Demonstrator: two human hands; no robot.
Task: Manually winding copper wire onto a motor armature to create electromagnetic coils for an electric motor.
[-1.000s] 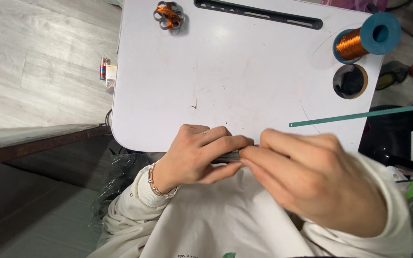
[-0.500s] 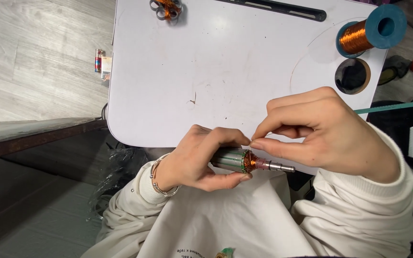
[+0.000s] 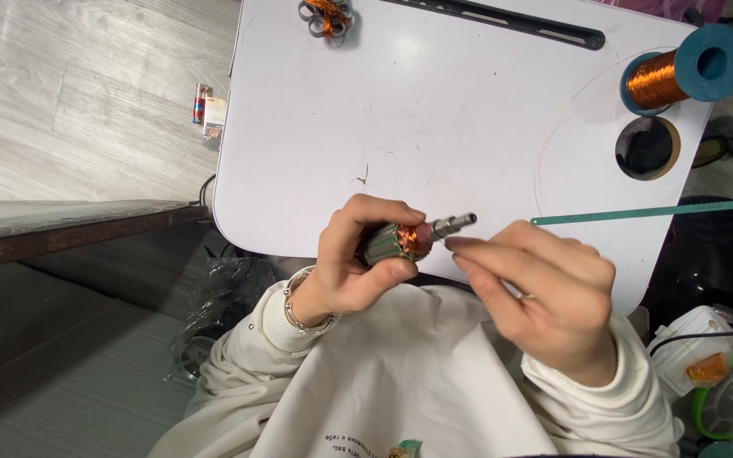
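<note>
My left hand (image 3: 358,263) grips a small motor armature (image 3: 400,242) with copper windings, green slot liners and a steel shaft pointing right. It is held just over the near edge of the white table (image 3: 434,127). My right hand (image 3: 545,293) hovers to the right of the shaft, fingers loosely curled and pinched together near the shaft tip. I cannot see whether a thin wire runs between its fingers.
A spool of copper wire (image 3: 680,72) on a teal bobbin lies at the table's far right beside a round hole (image 3: 646,148). A thin teal strip (image 3: 646,212) lies across the right edge. A small copper coil (image 3: 326,15) and a black bar (image 3: 502,21) sit at the far edge. Clutter lies on the floor at right.
My right hand has come off the armature and dropped lower right. My left hand has lifted and turned the armature so its shaft and windings show.
</note>
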